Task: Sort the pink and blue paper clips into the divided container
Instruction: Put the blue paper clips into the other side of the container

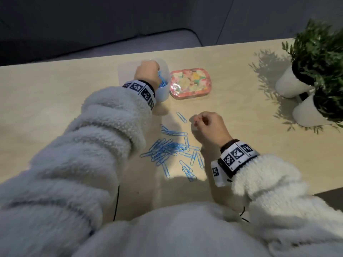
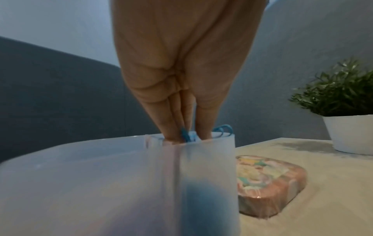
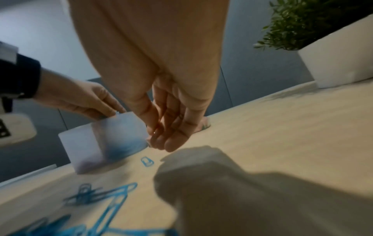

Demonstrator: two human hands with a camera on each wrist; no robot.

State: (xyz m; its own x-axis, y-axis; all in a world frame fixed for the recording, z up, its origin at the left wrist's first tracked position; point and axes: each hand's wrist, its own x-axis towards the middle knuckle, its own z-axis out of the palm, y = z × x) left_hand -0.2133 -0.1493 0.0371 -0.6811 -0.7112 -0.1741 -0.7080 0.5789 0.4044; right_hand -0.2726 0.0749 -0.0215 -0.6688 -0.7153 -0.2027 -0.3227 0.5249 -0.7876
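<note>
A translucent divided container [image 1: 163, 95] stands at the table's far side. My left hand [image 1: 156, 70] reaches into its right compartment, and its fingertips [image 2: 173, 135] pinch a few blue paper clips [image 2: 188, 136] at the rim. More blue clips [image 1: 163, 82] lie inside that compartment. A loose pile of blue clips [image 1: 167, 151] is spread on the table in front of me, with a single clip [image 1: 181, 117] lying apart from it. My right hand [image 1: 196, 121] hovers just right of that single clip. Its fingers [image 3: 171, 140] hang relaxed with nothing visible in them.
A floral tin box [image 1: 190, 83] lies just right of the container. Two potted plants [image 1: 315, 71] in white pots stand at the table's right end. The table's far edge runs right behind the container.
</note>
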